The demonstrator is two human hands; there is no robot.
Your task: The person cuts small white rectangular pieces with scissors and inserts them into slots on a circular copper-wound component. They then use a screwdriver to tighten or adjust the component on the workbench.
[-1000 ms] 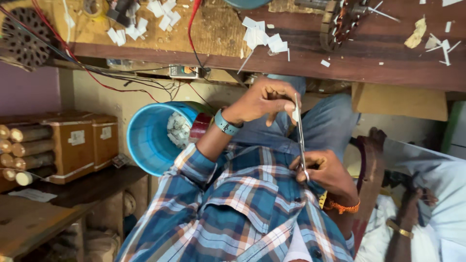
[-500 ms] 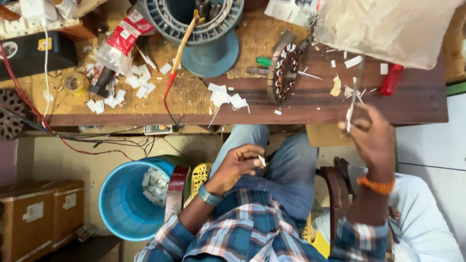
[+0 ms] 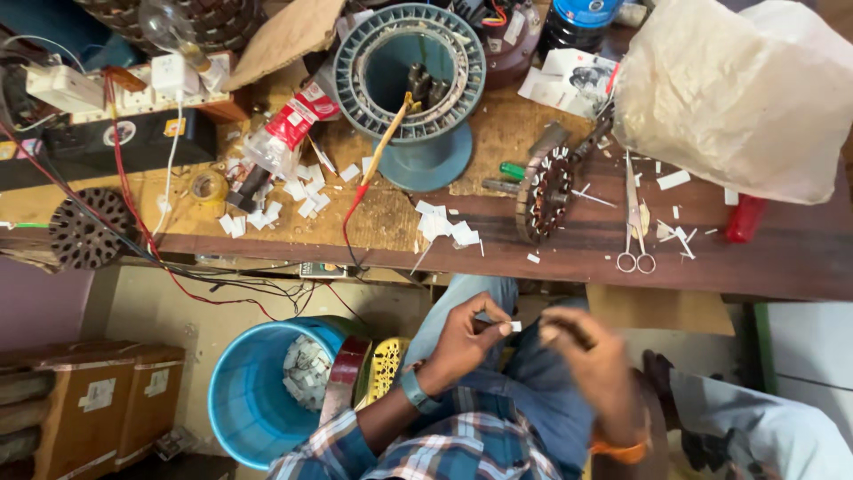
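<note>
Scissors (image 3: 636, 222) now lie on the bench at one o'clock, released by the right hand (image 3: 593, 356), which has dropped to the lap, blurred, grip unclear. Left hand (image 3: 462, 336) pinches a white slip (image 3: 514, 326) beside it

A single head-worn camera looks steeply down from above the seated person, close over both hands in the lap, facing the cluttered wooden bench (image 3: 569, 253) and the floor beneath.
</note>
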